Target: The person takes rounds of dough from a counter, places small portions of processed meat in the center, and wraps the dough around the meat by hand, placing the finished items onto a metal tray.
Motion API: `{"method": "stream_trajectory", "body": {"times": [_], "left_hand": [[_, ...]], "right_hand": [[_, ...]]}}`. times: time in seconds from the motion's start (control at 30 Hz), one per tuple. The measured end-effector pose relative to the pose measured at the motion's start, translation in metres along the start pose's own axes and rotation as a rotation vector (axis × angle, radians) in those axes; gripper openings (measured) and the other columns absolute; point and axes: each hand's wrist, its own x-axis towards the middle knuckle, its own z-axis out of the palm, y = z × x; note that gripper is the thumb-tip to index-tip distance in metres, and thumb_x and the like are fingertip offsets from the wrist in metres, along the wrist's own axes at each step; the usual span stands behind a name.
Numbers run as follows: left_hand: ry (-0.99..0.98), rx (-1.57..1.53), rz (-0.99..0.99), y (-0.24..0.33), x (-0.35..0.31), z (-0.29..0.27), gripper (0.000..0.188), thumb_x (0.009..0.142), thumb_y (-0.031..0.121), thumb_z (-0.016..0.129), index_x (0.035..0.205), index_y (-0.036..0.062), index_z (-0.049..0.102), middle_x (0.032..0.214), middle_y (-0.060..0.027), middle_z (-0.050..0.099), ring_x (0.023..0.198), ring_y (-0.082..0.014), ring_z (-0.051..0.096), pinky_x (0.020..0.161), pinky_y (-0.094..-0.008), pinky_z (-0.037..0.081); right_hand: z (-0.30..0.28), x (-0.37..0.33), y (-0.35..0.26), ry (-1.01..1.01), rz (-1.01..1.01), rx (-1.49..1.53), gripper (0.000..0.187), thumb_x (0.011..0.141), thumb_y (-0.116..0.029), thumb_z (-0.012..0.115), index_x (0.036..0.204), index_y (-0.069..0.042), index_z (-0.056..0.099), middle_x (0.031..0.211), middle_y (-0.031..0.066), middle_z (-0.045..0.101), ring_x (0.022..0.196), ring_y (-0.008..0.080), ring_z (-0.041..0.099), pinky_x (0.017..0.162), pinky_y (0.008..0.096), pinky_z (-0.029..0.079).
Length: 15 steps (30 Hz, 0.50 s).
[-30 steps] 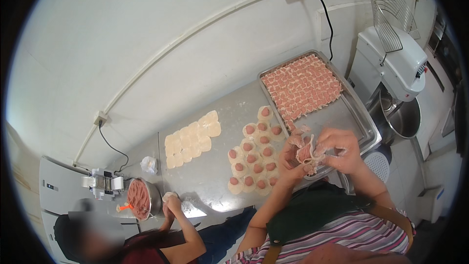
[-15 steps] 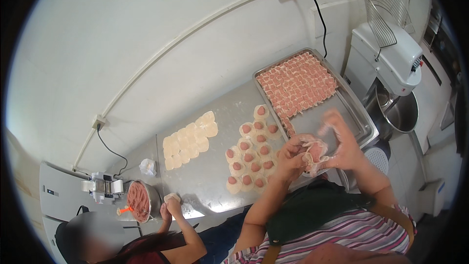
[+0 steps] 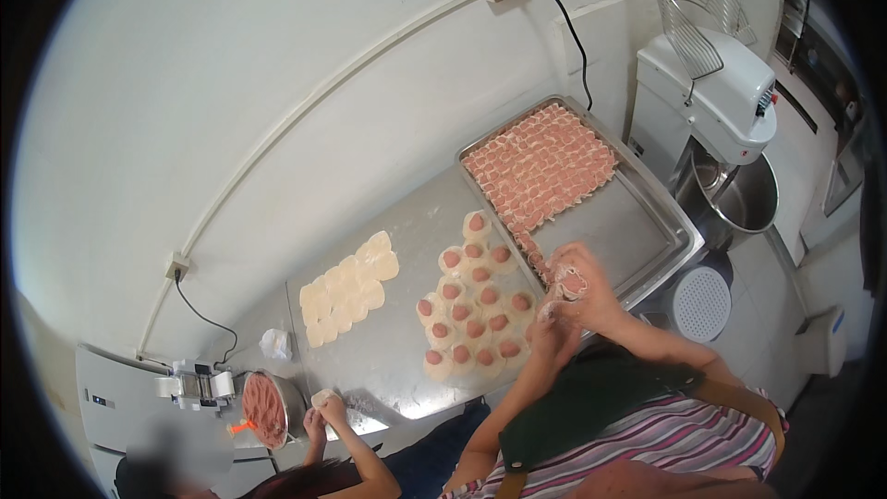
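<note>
My right hand (image 3: 596, 300) curls its fingers round an open-topped meat dumpling (image 3: 571, 283), whose pink filling faces up inside a pale pleated wrapper. Pressed close below it, my left hand (image 3: 552, 333) has its fingers closed against the dumpling's lower side, partly hidden. Both hands are over the near left edge of a metal tray (image 3: 637, 231). Tight rows of finished dumplings (image 3: 540, 166) fill the far part of that tray, with a short row running down its left side. Left of my hands, round wrappers topped with meat balls (image 3: 474, 327) lie in overlapping rows.
Plain wrappers (image 3: 346, 288) lie farther left on the steel table (image 3: 397, 351). A co-worker's hands (image 3: 325, 409) hold a pale piece beside a bowl of ground meat (image 3: 264, 411). A mixer (image 3: 711, 92) stands right of the tray, and a perforated stool (image 3: 702, 303) is below it.
My right hand has come in from the side and now wraps the dumpling, which is gathered into a cup. Both hands have closed together. The whole view has shifted slightly.
</note>
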Motion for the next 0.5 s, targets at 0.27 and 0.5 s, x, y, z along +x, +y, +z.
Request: {"method": "stream_trajectory", "body": {"times": [0.27,0.5], "left_hand": [[-0.081,0.087,0.087,0.004,0.005,-0.012,0.046,0.083,0.014,0.057,0.124,-0.0042,0.044,0.124,-0.0126,0.05,0.116,-0.0224,0.047,0.101,-0.0369,0.034],[-0.103,0.057,0.042,0.006,0.007,-0.016,0.044,0.084,0.014,0.057,0.123,-0.0029,0.046,0.125,-0.0123,0.05,0.118,-0.0222,0.046,0.101,-0.0361,0.034]], "right_hand": [[-0.005,0.004,0.014,-0.112,-0.002,0.059,0.044,0.055,-0.004,0.076,0.093,-0.003,0.055,0.1,0.008,0.055,0.093,0.0226,0.052,0.083,0.0319,0.04],[-0.006,0.015,0.01,-0.201,0.021,0.172,0.042,0.056,-0.005,0.075,0.093,-0.003,0.055,0.104,0.0076,0.054,0.098,0.0215,0.051,0.087,0.0319,0.038]]}}
